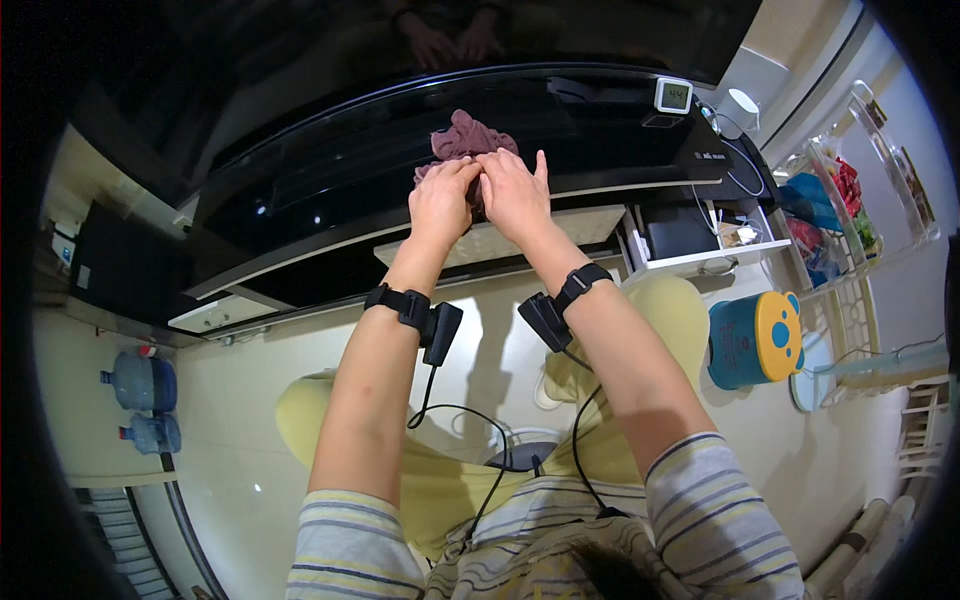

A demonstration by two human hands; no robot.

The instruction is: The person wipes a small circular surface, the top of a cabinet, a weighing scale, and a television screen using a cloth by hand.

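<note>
A crumpled mauve cloth [472, 139] lies on the glossy black top of a TV cabinet [360, 161]. My left hand [441, 201] grips its near side, fingers bent over the fabric. Close against it, thumb side inward, my right hand [516, 191] also holds the cloth, its little finger sticking out to the right. Part of the fabric shows dark between the two palms, and the rest beneath them is hidden. Each wrist wears a black strap with a small cabled device.
Behind the cabinet top stands a dark television screen [300, 45]. A small digital display [673, 96] and a white cup [737, 112] are at the right end. An open drawer [705, 255] juts out below, near a blue-and-yellow bear stool [754, 341]. Water bottles [142, 381] lie left.
</note>
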